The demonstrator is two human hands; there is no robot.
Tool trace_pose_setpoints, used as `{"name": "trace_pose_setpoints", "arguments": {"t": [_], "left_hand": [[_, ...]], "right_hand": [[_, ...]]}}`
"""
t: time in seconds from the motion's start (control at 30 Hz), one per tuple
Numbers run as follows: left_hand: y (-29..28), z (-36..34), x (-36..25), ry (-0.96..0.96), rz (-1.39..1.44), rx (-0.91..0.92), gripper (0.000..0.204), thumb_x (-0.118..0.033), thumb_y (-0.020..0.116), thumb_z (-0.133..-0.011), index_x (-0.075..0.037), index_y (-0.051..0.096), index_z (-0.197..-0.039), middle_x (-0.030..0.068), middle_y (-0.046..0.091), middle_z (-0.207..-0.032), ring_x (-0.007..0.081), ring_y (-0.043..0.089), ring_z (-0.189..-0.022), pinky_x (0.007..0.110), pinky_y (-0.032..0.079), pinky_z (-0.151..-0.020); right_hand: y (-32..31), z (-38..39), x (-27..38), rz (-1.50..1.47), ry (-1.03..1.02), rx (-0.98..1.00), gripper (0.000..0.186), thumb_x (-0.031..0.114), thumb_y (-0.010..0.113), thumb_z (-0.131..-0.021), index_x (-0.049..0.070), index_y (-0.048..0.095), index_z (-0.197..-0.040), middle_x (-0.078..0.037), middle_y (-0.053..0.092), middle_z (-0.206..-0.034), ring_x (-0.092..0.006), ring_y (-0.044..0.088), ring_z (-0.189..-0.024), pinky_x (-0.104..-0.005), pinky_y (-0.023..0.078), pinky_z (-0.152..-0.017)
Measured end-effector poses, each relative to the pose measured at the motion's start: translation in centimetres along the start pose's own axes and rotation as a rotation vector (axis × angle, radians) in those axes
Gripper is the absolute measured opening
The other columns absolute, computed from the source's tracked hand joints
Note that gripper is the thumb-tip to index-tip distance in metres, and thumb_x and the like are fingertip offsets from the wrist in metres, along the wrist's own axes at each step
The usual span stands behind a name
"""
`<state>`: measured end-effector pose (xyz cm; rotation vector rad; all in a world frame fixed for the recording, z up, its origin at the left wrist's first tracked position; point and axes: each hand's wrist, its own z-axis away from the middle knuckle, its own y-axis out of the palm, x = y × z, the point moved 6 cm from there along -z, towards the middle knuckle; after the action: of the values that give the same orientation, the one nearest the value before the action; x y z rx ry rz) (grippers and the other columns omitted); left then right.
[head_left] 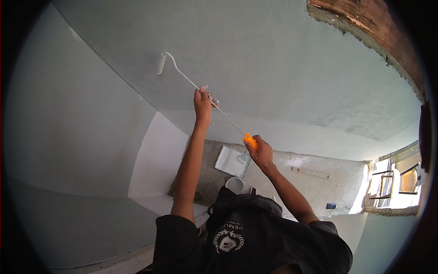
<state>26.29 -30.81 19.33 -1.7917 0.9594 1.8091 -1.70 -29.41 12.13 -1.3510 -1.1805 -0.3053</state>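
A long-handled paint roller (230, 119) slants up and to the left, held in both of my hands. My right hand (261, 154) is wrapped round its orange handle (250, 140). Farther up, my left hand (204, 104) has its fingers closed on the thin metal rod, and white paint spots its fingertips. The small white roller sleeve (161, 64) is at the grey wall (255, 59); whether it touches is hard to tell. Below my hands, a white paint tray (226, 160) lies on the floor, with paint in it. Beside the tray stands a round white bucket (235, 184).
On the floor to the right lie a long pale bar (311, 172), perhaps a level, and a small dark flat rectangle (331, 206). A chair (409, 178) shows through the bright doorway at far right. A rough-edged opening (369, 23) is at upper right. A side wall (82, 128) rises on the left.
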Motion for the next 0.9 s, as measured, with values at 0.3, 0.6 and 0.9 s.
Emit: {"name": "trace_pose_setpoints", "arguments": {"t": [0.3, 0.6, 0.9], "left_hand": [[3.4, 0.6, 3.2, -0.222, 0.009, 0.185, 0.027, -0.037, 0.031, -0.105, -0.012, 0.040, -0.100, 0.0015, 0.053, -0.073, 0.0149, 0.063, -0.058, 0.027, 0.050, -0.044], [12.7, 7.5, 10.4, -0.356, 0.041, 0.391, 0.029, -0.042, 0.028, -0.106, -0.015, 0.037, -0.100, 0.0003, 0.055, -0.074, 0.0162, 0.068, -0.068, 0.026, 0.048, -0.048], [20.3, 13.7, 17.6, -0.463, 0.020, 0.513, 0.026, -0.039, 0.028, -0.106, -0.014, 0.037, -0.103, 0.0016, 0.056, -0.078, 0.0179, 0.071, -0.072, 0.027, 0.049, -0.044]], "right_hand": [[-1.8, 1.6, -2.0, 0.209, 0.074, -0.106, 0.034, 0.037, 0.067, -0.090, 0.006, 0.058, -0.099, -0.021, 0.066, -0.075, -0.0406, 0.066, -0.068, -0.0450, 0.051, -0.057], [-9.8, 8.4, -9.7, 0.348, 0.160, -0.139, 0.032, 0.032, 0.069, -0.089, 0.004, 0.058, -0.100, -0.021, 0.066, -0.076, -0.0404, 0.066, -0.069, -0.0448, 0.051, -0.058], [-14.2, 14.8, -16.2, 0.429, 0.247, -0.167, 0.029, 0.032, 0.067, -0.091, 0.006, 0.056, -0.100, -0.021, 0.065, -0.074, -0.0417, 0.065, -0.068, -0.0463, 0.049, -0.057]]}}
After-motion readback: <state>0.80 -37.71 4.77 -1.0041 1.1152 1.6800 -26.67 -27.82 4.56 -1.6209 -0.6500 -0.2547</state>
